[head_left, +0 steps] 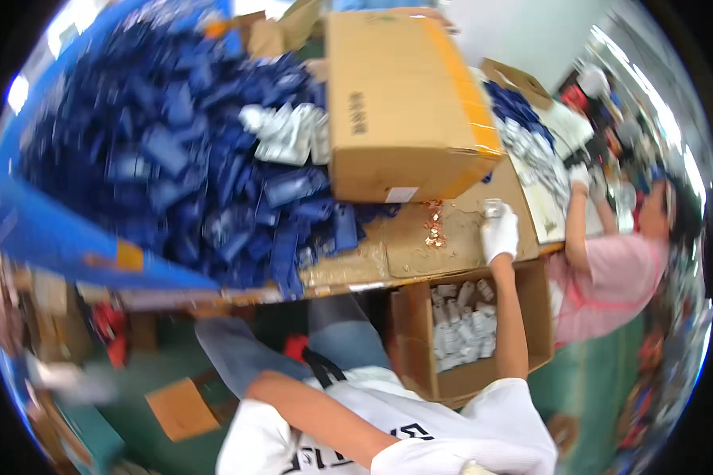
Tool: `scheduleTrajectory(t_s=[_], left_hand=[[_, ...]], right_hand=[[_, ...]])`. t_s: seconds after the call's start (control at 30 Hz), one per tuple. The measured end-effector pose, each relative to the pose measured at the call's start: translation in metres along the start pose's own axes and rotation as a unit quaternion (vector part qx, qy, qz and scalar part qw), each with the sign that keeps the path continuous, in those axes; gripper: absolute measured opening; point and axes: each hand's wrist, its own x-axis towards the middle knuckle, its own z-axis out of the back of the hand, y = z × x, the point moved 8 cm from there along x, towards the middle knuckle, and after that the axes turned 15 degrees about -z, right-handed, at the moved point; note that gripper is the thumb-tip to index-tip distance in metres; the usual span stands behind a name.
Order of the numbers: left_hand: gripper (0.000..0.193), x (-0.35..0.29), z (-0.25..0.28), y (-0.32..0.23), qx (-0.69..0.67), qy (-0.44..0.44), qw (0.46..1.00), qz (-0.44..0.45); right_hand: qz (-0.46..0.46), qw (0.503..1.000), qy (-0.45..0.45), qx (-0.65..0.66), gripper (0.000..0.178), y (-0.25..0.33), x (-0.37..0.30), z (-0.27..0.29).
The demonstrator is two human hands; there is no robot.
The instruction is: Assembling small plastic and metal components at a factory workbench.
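Note:
My right hand (pixel 501 235), in a white glove, is over the right end of the brown work surface (pixel 467 253). Its fingers are closed on a small pale piece (pixel 493 207), too blurred for me to tell its kind. Left of this hand lies a scatter of small copper-coloured bits (pixel 434 226). Beneath my right forearm, an open carton (pixel 413 336) at the table's front edge contains many small whitish pieces (pixel 463 324). My bent left arm (pixel 317 412) crosses in front of my white shirt, and I cannot see its hand.
A large taped carton (pixel 412 119) stands beyond the bits. To the left, a blue-walled bin (pixel 79 229) is heaped with dark blue pieces (pixel 166 150), silvery-white packets (pixel 285 133) on top. On the right, a co-worker in pink (pixel 610 269) reaches over the table with a gloved hand.

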Motion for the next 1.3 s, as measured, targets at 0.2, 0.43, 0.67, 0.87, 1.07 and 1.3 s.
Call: scheduleTrajectory(t_s=[0.2, 0.43, 0.67, 0.87, 1.07, 1.3], left_hand=[[0.037, 0.016, -0.009, 0.000, -0.083, 0.021, 0.991, -0.102], [0.037, 0.028, 0.000, 0.017, -0.131, 0.013, 0.984, -0.120], [0.037, 0.021, 0.002, -0.001, -0.152, -0.007, 0.979, -0.138], [0.037, 0.025, 0.011, 0.005, -0.148, -0.003, 0.978, -0.144], [0.037, 0.011, 0.004, -0.028, -0.130, -0.004, 0.982, -0.138], [0.036, 0.015, 0.010, -0.016, -0.119, 0.007, 0.982, -0.147]], right_hand=[[0.016, 0.981, -0.094, -0.168, 0.055, -0.032, 0.095, -0.047], [0.273, 0.961, 0.006, 0.044, 0.024, 0.071, -0.025, -0.057], [0.283, 0.958, 0.002, 0.045, 0.027, 0.076, -0.025, -0.059], [0.321, 0.947, 0.002, 0.015, 0.026, 0.066, -0.025, -0.070], [0.316, 0.948, 0.008, -0.026, 0.022, 0.073, -0.028, -0.067], [0.189, 0.970, 0.130, -0.074, 0.014, 0.065, -0.001, -0.080]])
